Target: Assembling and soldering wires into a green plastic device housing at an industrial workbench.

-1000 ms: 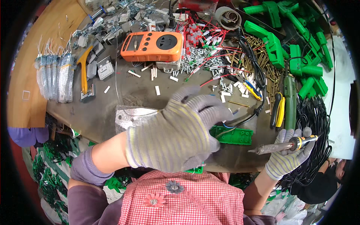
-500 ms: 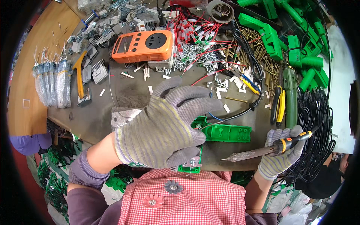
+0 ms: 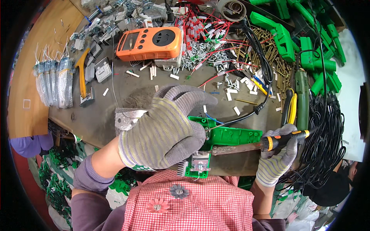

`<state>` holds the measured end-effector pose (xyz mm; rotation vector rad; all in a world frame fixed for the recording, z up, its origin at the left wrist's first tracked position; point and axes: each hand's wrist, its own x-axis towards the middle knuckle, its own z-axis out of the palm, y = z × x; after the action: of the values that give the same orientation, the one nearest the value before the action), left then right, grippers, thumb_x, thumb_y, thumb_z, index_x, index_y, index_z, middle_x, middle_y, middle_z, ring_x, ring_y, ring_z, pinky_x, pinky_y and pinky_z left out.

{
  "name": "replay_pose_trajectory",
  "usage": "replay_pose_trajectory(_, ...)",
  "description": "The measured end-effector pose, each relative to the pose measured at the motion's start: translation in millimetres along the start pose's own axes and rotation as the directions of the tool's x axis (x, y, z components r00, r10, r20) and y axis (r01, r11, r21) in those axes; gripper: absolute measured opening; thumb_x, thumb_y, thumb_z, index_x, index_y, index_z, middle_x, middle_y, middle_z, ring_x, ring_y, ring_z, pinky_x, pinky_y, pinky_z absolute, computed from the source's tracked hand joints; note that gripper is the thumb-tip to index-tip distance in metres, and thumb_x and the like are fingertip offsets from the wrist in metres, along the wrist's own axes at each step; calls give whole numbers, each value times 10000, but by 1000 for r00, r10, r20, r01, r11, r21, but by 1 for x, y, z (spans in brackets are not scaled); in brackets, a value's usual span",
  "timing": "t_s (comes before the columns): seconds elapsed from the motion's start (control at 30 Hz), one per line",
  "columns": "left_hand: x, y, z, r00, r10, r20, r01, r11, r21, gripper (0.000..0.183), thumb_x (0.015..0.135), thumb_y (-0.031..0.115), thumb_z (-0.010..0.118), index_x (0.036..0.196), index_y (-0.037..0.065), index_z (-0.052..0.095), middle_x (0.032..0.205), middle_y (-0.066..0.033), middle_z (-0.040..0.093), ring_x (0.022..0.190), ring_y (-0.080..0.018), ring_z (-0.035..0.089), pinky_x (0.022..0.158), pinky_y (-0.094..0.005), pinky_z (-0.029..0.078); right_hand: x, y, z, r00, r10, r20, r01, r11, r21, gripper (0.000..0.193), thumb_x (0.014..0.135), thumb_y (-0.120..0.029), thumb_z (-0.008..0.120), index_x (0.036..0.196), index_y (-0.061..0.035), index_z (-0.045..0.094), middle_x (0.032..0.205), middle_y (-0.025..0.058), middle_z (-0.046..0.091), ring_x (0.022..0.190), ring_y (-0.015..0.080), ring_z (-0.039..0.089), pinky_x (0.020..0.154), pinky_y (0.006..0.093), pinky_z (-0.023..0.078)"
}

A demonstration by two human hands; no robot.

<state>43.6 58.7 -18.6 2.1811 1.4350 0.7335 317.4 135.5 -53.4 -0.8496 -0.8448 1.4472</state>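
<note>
My right hand (image 3: 275, 159), in a striped grey glove, grips a soldering iron (image 3: 283, 141) by its black and orange handle. The iron's tip is beside an open green plastic housing (image 3: 239, 135), close to my left hand's fingers. My gloved left hand (image 3: 163, 129) covers part of that housing; its thumb and lower fingers are pressed together while the index finger sticks out. What they pinch is hidden. Inside the lower part of the housing sits a metal component (image 3: 200, 163). A black cable (image 3: 246, 117) with a blue wire runs into the housing.
An orange meter (image 3: 150, 43) lies behind my left hand. Screws (image 3: 200, 57), red-wired parts and brass rods (image 3: 266, 50) are heaped at the back. Pliers (image 3: 291, 107), a green tool (image 3: 301, 98), green shells and black cables (image 3: 323, 142) crowd the right. Bagged parts (image 3: 54, 84) lie left.
My right hand has brought the soldering iron leftward, its tip now at the housing. My left hand's fingers have closed in and shifted slightly left.
</note>
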Motion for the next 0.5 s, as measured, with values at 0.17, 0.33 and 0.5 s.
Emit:
replay_pose_trajectory(0.17,-3,-2,-2,1000,21,-22,-21,1000,1,389,960,416,445,917,152,727,1374,-208,518,1213,-411,499,1040,-529,315,2,1,2,999,17,-48,-18,1000,-23,388,946,-410,652,1053,-52,544,762,100,596,538,157,545,444,237,449)
replay_pose_trajectory(0.33,-9,0,-14,960,6,-281,-28,997,-73,338,942,391,566,957,83,702,1296,-185,565,1160,-362,541,985,-462,402,2,-1,-2,999,38,4,-38,998,-43,398,942,-409,659,1060,-49,536,753,114,609,511,131,517,418,217,399)
replay_pose_trajectory(0.5,-52,5,-26,849,-263,-459,305,952,19,246,849,279,698,966,64,678,1075,-120,645,1050,-319,588,930,-398,446,5,0,-6,992,55,111,-54,999,-7,396,940,-402,665,1050,-48,524,719,96,592,465,112,469,391,220,349)
